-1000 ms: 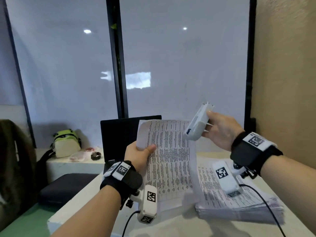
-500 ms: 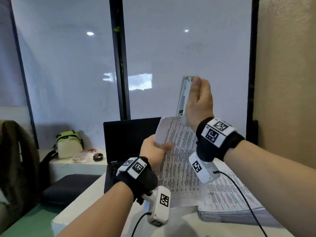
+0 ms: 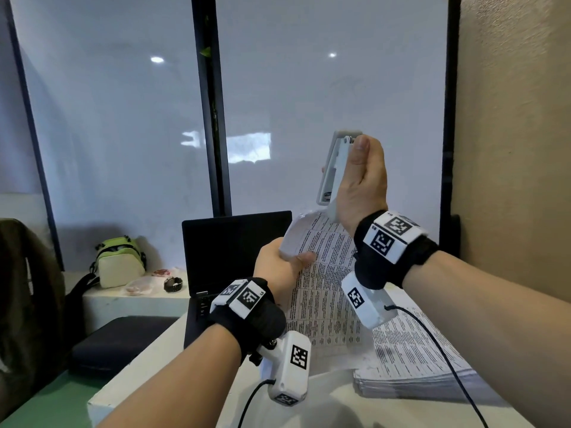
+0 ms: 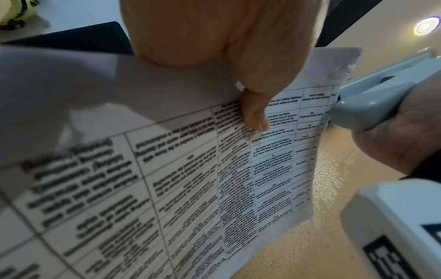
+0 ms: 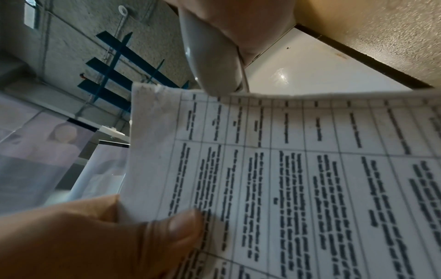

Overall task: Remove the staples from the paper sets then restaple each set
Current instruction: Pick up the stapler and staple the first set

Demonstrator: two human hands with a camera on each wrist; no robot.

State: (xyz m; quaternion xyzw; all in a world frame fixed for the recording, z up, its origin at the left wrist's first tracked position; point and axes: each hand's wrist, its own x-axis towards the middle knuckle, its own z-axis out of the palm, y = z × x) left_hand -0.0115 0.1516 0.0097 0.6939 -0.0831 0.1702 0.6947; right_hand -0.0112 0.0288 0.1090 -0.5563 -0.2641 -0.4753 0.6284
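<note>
Item: paper set (image 3: pixel 324 273), held upright above the desk (image 3: pixel 197 393), stack of sets (image 3: pixel 411 362) at its 5 o'clock. Left hand (image 3: pixel 278 267) pinches its left edge, thumb in front. Right hand (image 3: pixel 361 180) clamps white stapler (image 3: pixel 332 171) at its 12 o'clock corner. Risk: frayed corner may tear; sheets may misalign.

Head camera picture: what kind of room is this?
Probably an office or study corner: an open laptop on a white desk, a stack of printed papers, and frosted glass panels behind.
</note>
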